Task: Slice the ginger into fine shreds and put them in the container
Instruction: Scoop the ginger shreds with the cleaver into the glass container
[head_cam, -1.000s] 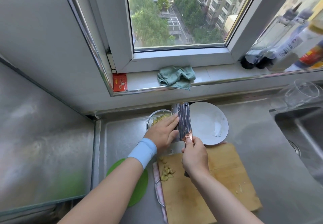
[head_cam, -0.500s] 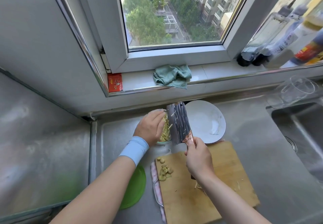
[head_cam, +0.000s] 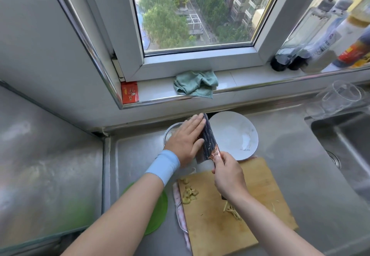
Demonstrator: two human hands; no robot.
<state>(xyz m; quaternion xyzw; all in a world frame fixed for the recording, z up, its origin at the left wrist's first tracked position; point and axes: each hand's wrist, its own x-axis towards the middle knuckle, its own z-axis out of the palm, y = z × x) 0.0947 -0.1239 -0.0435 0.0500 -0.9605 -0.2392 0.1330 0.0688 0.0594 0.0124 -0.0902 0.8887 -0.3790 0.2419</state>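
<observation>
A small scatter of fine pale-yellow ginger shreds (head_cam: 232,209) lies on the rectangular wooden cutting board (head_cam: 250,221), close against the right forearm. A cluster of chunky yellow ginger pieces (head_cam: 189,193) sits near the board's left edge. The container, a small round bowl with a pale rim (head_cam: 170,133), stands on the stainless-steel bench (head_cam: 290,155) beyond the board's far left corner; it is largely covered by the left hand (head_cam: 186,139), and its contents cannot be seen. That hand is flat, fingers straight and together, laid against the left face of a dark patterned cleaver (head_cam: 207,141) held on edge over the bowl. The right hand (head_cam: 228,175) has its fingers curled round the cleaver's handle, pinching at the coppery collar. A light-blue wristband (head_cam: 164,165) is on the left wrist. A round white plate (head_cam: 234,135) lies just right of the blade, touching the board's far edge. A green round mat (head_cam: 158,211) lies left of the board. On the windowsill beyond are a crumpled green cloth (head_cam: 196,83) and a red packet (head_cam: 129,92). A steel sink (head_cam: 344,141) is at far right.
</observation>
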